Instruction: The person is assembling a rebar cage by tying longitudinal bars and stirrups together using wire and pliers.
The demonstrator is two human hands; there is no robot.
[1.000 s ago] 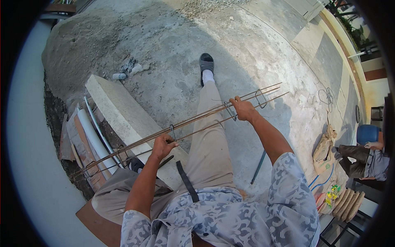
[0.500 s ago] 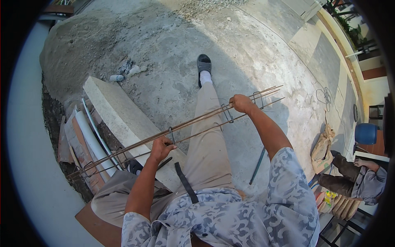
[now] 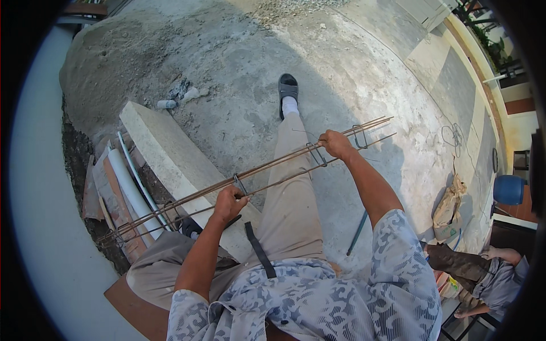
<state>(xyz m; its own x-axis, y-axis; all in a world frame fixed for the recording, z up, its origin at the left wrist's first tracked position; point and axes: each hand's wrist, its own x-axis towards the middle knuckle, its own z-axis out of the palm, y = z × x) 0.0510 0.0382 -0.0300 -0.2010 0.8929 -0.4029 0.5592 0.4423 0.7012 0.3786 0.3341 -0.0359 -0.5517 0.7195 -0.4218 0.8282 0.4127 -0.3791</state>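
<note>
The cage (image 3: 278, 163) of thin brown rods is held slantwise in front of the body, above the outstretched leg (image 3: 290, 221) and the pale slab (image 3: 170, 149). It is grasped by both hands. By the left hand (image 3: 230, 203), the lower rod is pinched just beside a wire ring (image 3: 239, 183); whether the ring is also gripped cannot be told. By the right hand (image 3: 336, 144), the upper rods are clasped between two more rings — one just beside the fingers, the other nearer the right end. The lower-left end is seen over the white pipe (image 3: 132, 192), though contact cannot be made out. A sandal (image 3: 288, 91) is worn on the outstretched foot. To the right, a sack (image 3: 448, 213) and a blue barrel (image 3: 508, 189) are seen — near a co-worker (image 3: 500, 281), partly cut off.
</note>
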